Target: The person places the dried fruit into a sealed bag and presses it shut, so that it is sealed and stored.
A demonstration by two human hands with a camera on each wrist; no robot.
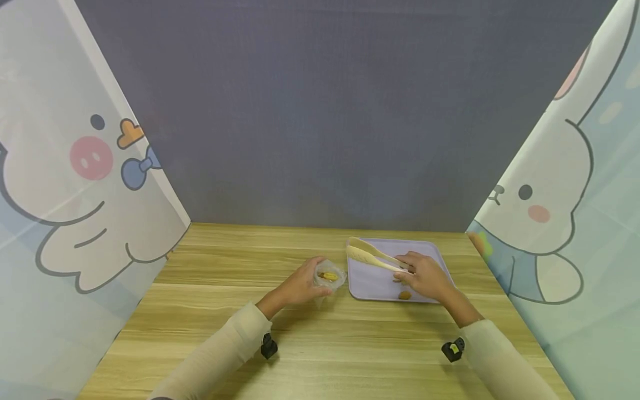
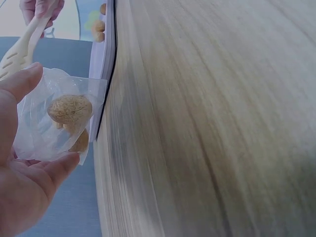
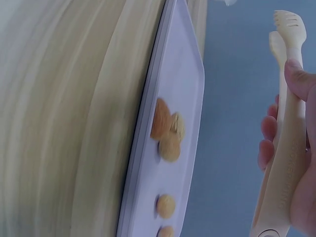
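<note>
My left hand [image 1: 301, 282] grips a clear plastic bag [image 2: 37, 121], fingers and thumb around its sides, with its mouth upward in the head view. A wrinkled tan walnut [image 2: 71, 109] and other nuts show inside. In my right hand [image 1: 425, 276] is a pair of cream tongs [image 3: 287, 153], thumb on one arm and fingers on the other. The slotted tips are slightly apart over the tray's left side, nothing between them. Below lies a lavender tray [image 1: 367, 284] bearing several nuts, among them a brown one [image 3: 160, 119] and a round tan one [image 3: 169, 147].
The wooden table [image 1: 310, 350] extends on both sides of the tray. A dark grey panel [image 1: 320, 116] rises behind it, and cartoon-printed panels [image 1: 565, 244] flank the table. The bag is just left of the tray's edge.
</note>
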